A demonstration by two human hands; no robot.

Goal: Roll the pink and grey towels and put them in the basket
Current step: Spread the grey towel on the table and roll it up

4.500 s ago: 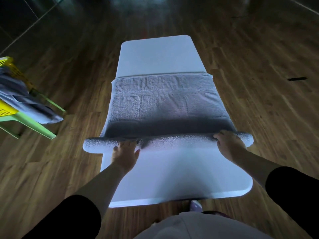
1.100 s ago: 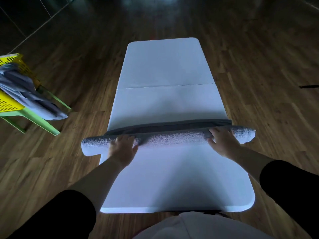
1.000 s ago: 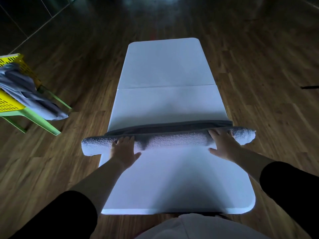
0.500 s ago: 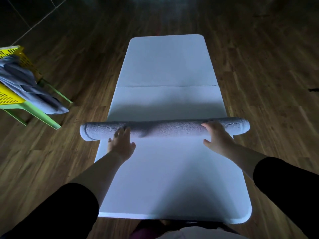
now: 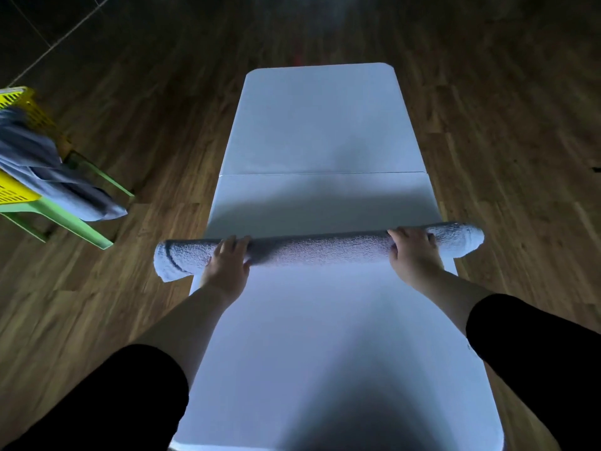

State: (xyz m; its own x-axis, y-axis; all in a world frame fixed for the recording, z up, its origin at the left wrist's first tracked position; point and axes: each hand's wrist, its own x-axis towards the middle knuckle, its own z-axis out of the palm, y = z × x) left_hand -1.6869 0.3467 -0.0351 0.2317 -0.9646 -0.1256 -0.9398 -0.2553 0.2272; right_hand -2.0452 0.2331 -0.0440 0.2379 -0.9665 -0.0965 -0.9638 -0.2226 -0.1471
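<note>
Rolled grey terry towel laid across white plastic table, clasped by left hand and right hand, fingers curled over it, ends protruding outside both grips.

A grey towel, rolled into a long tube, lies across the white desk with both ends overhanging its edges. The left hand grips the roll near its left end, fingers curled over the top, and the right hand grips near the right end. At far left, a yellow basket sits on a green stool, with a grey cloth draped over it.
</note>
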